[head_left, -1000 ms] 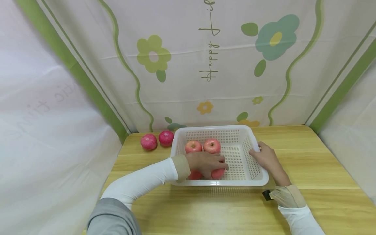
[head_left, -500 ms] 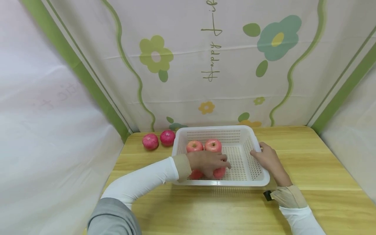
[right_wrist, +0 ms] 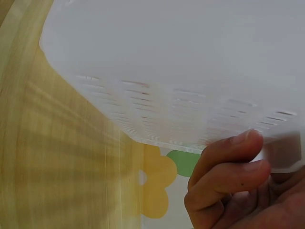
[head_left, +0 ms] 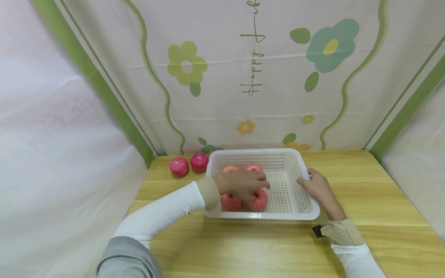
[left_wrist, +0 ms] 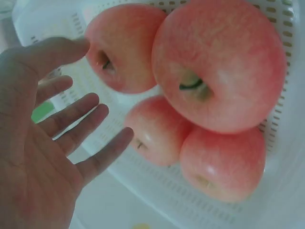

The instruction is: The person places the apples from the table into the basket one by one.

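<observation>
Several red apples sit at the left end of a white plastic basket point(head_left: 257, 216), among them a near right apple point(head_left: 259, 201) and a near left apple point(head_left: 230, 203). Over these apples, my left hand point(head_left: 240, 183) spreads its fingers and holds nothing, partly covering the two rear ones. In the left wrist view, the palm shows bare beside the fruit, and the thumb overlaps the edge of one apple point(left_wrist: 128, 47). My right hand point(head_left: 315, 188) grips the basket's right rim; its curled fingers point(right_wrist: 228, 179) show beneath that rim in the right wrist view.
Two round magenta fruits point(head_left: 179, 166) lie on the wooden table point(head_left: 243, 251), left of the basket. A flower-printed white cloth point(head_left: 215, 96) rises behind the table, with more cloth at both sides. A small black object point(head_left: 317, 231) sits at the right wrist.
My left hand has lifted off the near apples and moved back a little, uncovering the two front ones. My right hand keeps its grip on the basket rim.
</observation>
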A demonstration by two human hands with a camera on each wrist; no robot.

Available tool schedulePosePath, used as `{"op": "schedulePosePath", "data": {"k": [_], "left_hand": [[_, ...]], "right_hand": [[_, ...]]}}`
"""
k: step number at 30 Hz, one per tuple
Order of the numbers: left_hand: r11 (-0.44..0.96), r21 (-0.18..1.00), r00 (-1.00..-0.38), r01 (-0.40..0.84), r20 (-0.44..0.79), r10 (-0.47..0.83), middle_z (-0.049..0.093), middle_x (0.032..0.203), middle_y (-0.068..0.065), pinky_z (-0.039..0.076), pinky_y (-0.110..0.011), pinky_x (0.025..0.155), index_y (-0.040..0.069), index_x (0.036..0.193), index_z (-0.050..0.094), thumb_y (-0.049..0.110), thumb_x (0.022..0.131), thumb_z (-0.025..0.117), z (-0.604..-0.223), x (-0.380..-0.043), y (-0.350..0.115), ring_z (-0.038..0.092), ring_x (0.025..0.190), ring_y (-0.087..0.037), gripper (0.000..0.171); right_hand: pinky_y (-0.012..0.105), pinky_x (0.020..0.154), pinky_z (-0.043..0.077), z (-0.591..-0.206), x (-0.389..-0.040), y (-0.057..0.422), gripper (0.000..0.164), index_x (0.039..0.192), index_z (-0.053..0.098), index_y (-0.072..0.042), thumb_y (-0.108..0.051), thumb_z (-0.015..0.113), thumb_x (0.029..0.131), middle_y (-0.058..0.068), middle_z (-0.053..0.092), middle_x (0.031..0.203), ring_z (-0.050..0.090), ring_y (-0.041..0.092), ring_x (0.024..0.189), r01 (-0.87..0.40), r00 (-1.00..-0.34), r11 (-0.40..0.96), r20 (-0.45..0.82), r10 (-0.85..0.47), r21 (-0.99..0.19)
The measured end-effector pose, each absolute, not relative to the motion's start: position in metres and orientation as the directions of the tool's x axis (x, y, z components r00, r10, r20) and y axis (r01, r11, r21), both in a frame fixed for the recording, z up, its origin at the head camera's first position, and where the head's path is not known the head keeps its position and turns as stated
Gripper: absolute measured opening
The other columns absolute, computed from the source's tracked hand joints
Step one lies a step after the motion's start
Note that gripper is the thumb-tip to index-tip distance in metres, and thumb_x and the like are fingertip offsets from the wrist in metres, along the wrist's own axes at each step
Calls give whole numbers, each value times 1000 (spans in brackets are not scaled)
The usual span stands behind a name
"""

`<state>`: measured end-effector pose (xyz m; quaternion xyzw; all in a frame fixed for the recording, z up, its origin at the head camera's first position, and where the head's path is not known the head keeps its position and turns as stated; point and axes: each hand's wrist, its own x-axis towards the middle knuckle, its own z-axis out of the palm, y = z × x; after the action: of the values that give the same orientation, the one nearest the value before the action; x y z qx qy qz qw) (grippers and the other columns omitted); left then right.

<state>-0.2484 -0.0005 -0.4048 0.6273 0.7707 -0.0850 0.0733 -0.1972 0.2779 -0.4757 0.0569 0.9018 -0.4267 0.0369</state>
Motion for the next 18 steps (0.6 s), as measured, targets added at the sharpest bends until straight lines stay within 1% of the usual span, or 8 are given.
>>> {"op": "schedulePosePath", "data": {"k": [3, 6, 7, 10, 13, 14, 16, 18], "left_hand": [[203, -37, -207, 978, -176, 963, 54, 120, 2, 46, -19, 77, 17, 131, 55, 26, 89, 60, -398, -251, -5, 51, 93, -9, 43], [215, 8, -213, 977, -124, 969, 55, 116, 1, 45, -20, 82, 15, 124, 58, 29, 91, 62, -391, -255, -10, 51, 93, -10, 36], [216, 18, -213, 976, -107, 971, 56, 115, 1, 44, -21, 84, 15, 121, 59, 30, 91, 62, -389, -256, -12, 50, 94, -10, 34], [225, 22, -224, 974, -56, 973, 56, 116, 2, 43, -23, 92, 15, 117, 61, 28, 91, 62, -383, -261, -19, 49, 105, -10, 29], [259, 18, -259, 966, -29, 966, 55, 119, 2, 44, -25, 94, 16, 120, 60, 23, 89, 61, -378, -265, -26, 50, 107, -11, 32], [272, 21, -272, 962, -18, 962, 55, 118, 2, 44, -25, 93, 16, 120, 60, 21, 88, 61, -376, -266, -28, 51, 106, -11, 32], [295, 27, -295, 955, 5, 956, 55, 111, 1, 46, -25, 86, 17, 118, 60, 21, 88, 61, -372, -268, -33, 51, 97, -11, 31], [303, 26, -304, 953, 36, 952, 54, 104, 2, 46, -24, 78, 17, 114, 61, 20, 87, 61, -370, -270, -38, 49, 88, -11, 28]], "right_hand": [[34, 54, 57, -476, -197, 278, 59, 136, 35, 12, -27, 51, 96, 37, 57, 111, 67, 26, 74, 131, -991, 626, -113, 68, -768], [34, 54, 57, -475, -197, 278, 59, 137, 34, 12, -27, 51, 96, 37, 57, 111, 67, 26, 74, 134, -991, 625, -118, 68, -769], [34, 55, 57, -475, -197, 278, 59, 137, 34, 12, -27, 51, 96, 37, 57, 112, 67, 27, 74, 137, -990, 623, -122, 67, -770], [34, 55, 57, -475, -197, 278, 60, 138, 33, 12, -28, 50, 97, 37, 56, 113, 67, 27, 75, 146, -989, 623, -133, 68, -769], [34, 55, 57, -475, -197, 278, 60, 138, 33, 12, -28, 50, 97, 37, 56, 113, 67, 27, 75, 147, -989, 623, -134, 68, -768], [34, 55, 57, -475, -197, 278, 60, 138, 33, 12, -27, 50, 97, 37, 56, 112, 67, 27, 75, 145, -989, 624, -132, 68, -768], [34, 55, 57, -475, -197, 278, 60, 138, 33, 13, -27, 51, 97, 37, 57, 112, 67, 27, 75, 139, -990, 624, -126, 65, -769], [34, 55, 57, -475, -196, 278, 59, 138, 33, 13, -26, 51, 96, 37, 56, 112, 67, 28, 76, 133, -991, 626, -119, 63, -769]]}}
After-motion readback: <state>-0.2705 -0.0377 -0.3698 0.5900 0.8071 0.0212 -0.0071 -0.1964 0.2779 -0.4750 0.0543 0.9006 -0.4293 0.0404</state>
